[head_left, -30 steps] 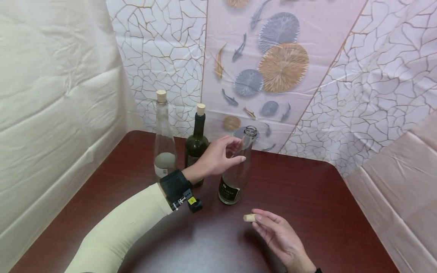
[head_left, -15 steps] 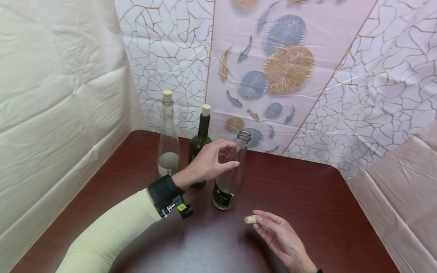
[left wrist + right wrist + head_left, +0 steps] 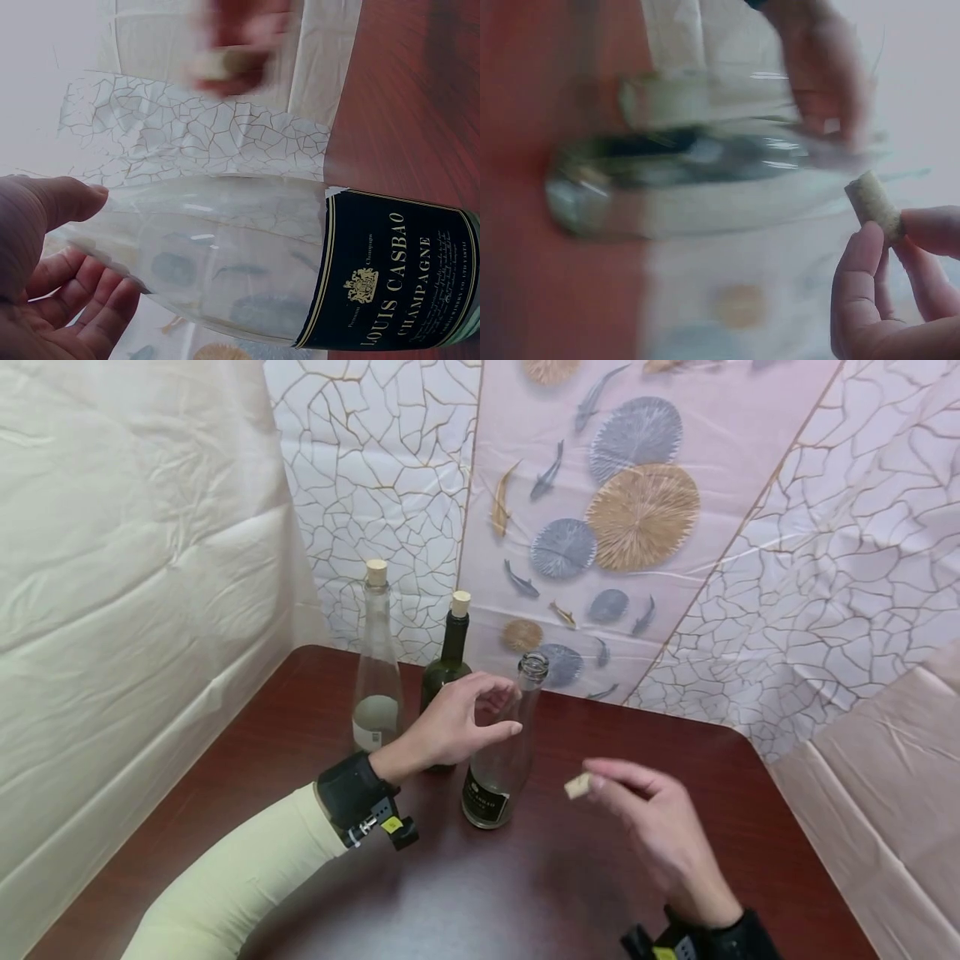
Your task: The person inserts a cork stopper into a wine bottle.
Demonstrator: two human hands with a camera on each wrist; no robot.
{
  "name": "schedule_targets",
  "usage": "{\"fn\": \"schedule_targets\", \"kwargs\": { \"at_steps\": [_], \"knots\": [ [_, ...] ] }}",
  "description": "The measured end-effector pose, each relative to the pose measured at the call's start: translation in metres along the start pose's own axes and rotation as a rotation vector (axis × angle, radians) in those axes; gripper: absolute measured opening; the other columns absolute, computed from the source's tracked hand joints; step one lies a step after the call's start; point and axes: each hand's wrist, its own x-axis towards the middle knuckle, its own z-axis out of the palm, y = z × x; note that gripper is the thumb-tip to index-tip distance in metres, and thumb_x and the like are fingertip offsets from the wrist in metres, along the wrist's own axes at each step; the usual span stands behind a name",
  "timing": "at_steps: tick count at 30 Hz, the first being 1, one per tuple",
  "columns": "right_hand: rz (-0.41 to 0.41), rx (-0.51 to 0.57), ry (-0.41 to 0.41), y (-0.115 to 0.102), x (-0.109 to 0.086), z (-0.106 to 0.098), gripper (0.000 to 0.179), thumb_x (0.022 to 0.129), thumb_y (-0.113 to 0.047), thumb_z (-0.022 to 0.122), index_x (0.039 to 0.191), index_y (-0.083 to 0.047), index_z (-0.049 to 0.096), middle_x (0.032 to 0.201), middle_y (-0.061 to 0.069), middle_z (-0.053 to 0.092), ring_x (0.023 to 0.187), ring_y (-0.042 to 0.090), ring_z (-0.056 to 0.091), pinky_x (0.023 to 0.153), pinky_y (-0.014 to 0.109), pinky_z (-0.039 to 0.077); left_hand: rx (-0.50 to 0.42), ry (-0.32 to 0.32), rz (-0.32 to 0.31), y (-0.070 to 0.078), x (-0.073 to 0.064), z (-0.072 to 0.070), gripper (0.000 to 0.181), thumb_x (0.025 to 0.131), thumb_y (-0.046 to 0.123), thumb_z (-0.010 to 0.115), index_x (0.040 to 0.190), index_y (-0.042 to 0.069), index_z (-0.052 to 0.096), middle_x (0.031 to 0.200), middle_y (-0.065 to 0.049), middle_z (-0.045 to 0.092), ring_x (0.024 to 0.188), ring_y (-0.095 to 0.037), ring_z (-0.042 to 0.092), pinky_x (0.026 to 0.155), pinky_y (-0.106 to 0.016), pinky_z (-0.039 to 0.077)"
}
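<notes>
My left hand (image 3: 453, 727) has its thumb and fingers around the neck end of a clear glass champagne bottle (image 3: 240, 262) with a black label. In the head view the bottle stands upright on the table, its mouth (image 3: 533, 665) uncorked. To its right, my right hand (image 3: 663, 818) pinches a short cork (image 3: 577, 786) between thumb and fingers, held in the air. One end of that cork (image 3: 875, 206) sticks out past the fingertips in the right wrist view. Motion blurs the right hand in the left wrist view.
Behind my left hand stand a clear bottle (image 3: 377, 685) and a dark green bottle (image 3: 442, 675), both with corks in their necks. The dark red table (image 3: 645, 752) ends at patterned cloth hangings (image 3: 562, 468) at the back and sides.
My right hand has lifted the cork up and away from me, nearer the bottle's mouth height. My left hand and the champagne bottle have shifted slightly left and nearer.
</notes>
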Motion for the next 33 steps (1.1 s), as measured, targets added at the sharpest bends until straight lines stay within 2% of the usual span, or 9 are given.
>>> {"fn": "schedule_targets", "kwargs": {
  "at_steps": [2,4,7,10,16,20,26,33],
  "knots": [
    [-0.163,-0.254,0.026,-0.032,0.007,0.001,0.032,0.088,-0.023,0.072,0.115,-0.006,0.073,0.107,0.001,0.075,0.099,0.009,0.067,0.079,0.019,0.053,0.001,0.001,-0.008,0.0,-0.001,0.0,0.044,0.084,0.028,0.075,0.122,0.009,0.064,0.112,0.0,0.064,0.098,-0.009,0.059,0.087,-0.025,0.052],
    [-0.324,-0.447,0.037,-0.059,0.015,0.003,0.026,0.088,-0.025,0.072,0.11,-0.012,0.076,0.109,0.0,0.074,0.099,0.007,0.066,0.077,0.016,0.052,0.002,0.004,-0.011,-0.001,-0.001,-0.001,0.045,0.084,0.027,0.075,0.123,0.008,0.064,0.113,-0.001,0.064,0.098,-0.01,0.06,0.087,-0.025,0.052],
    [-0.474,-0.617,0.01,-0.091,0.026,0.009,0.019,0.088,-0.026,0.072,0.106,-0.02,0.077,0.107,-0.004,0.073,0.091,0.003,0.066,0.068,0.014,0.05,0.004,0.006,-0.006,-0.001,-0.001,0.0,0.045,0.084,0.027,0.075,0.123,0.008,0.064,0.113,-0.001,0.064,0.098,-0.01,0.06,0.087,-0.025,0.052],
    [-0.542,-0.692,-0.028,-0.11,0.037,0.015,0.016,0.089,-0.023,0.071,0.104,-0.021,0.078,0.105,-0.005,0.073,0.084,0.001,0.065,0.065,0.013,0.048,0.011,0.007,0.001,-0.002,-0.001,0.0,0.045,0.084,0.027,0.075,0.123,0.009,0.064,0.113,-0.001,0.064,0.098,-0.009,0.059,0.086,-0.025,0.052],
    [-0.581,-0.747,-0.084,-0.13,0.055,0.024,0.015,0.09,-0.013,0.069,0.102,-0.013,0.078,0.109,0.002,0.073,0.086,0.005,0.065,0.069,0.012,0.05,0.0,0.005,0.004,-0.002,-0.001,0.002,0.044,0.084,0.027,0.075,0.122,0.009,0.064,0.111,0.0,0.064,0.097,-0.01,0.06,0.086,-0.025,0.052],
    [-0.556,-0.777,-0.102,-0.141,0.063,0.029,0.016,0.09,-0.014,0.069,0.103,-0.011,0.078,0.105,0.004,0.073,0.082,0.008,0.063,0.068,0.014,0.049,-0.005,0.011,0.014,-0.002,-0.001,0.001,0.044,0.083,0.026,0.076,0.122,0.008,0.064,0.111,-0.001,0.064,0.097,-0.01,0.06,0.086,-0.025,0.052],
    [-0.515,-0.772,-0.112,-0.157,0.072,0.034,0.018,0.09,-0.016,0.069,0.104,-0.011,0.078,0.101,0.006,0.073,0.083,0.013,0.066,0.072,0.015,0.052,-0.004,0.006,0.016,-0.002,-0.001,0.001,0.044,0.083,0.026,0.076,0.121,0.009,0.064,0.11,0.0,0.064,0.097,-0.01,0.06,0.086,-0.025,0.052],
    [-0.479,-0.79,-0.11,-0.162,0.085,0.041,0.019,0.09,-0.013,0.067,0.106,-0.009,0.077,0.104,0.009,0.073,0.085,0.017,0.07,0.073,0.018,0.053,-0.012,0.014,0.031,-0.002,-0.001,0.001,0.042,0.082,0.025,0.077,0.12,0.009,0.065,0.11,0.0,0.064,0.096,-0.009,0.06,0.086,-0.025,0.052]
  ]
}}
